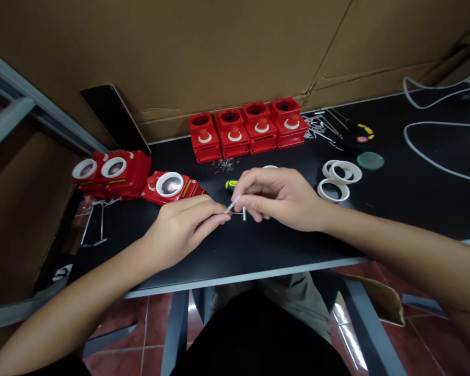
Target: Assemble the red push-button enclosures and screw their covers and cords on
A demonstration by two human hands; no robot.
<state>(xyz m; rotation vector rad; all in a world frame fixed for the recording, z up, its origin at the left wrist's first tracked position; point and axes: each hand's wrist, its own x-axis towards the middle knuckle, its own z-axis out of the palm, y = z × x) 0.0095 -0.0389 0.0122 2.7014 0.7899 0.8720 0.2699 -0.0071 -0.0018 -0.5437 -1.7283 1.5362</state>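
My left hand [186, 224] and my right hand [278, 198] meet above the middle of the black table. Between their fingertips runs a thin whitish strip [232, 204], pinched at both ends. A short shiny metal pin [244, 213] on a thin stem hangs under my right fingers; which hand bears it I cannot tell. Just behind the hands lies a screwdriver with a green and yellow handle [231, 185], partly hidden. Left of my left hand, a red housing with a white ring [169, 184] lies on the table.
Several red boxes with round openings [235, 131] line the cardboard wall. Two more red housings [119, 172] stand at left, near a leaning dark phone-like slab [113, 115]. White rings [335, 189], a glass disc [371, 161], metal pins [317, 128] and a white cable [434, 131] lie at right.
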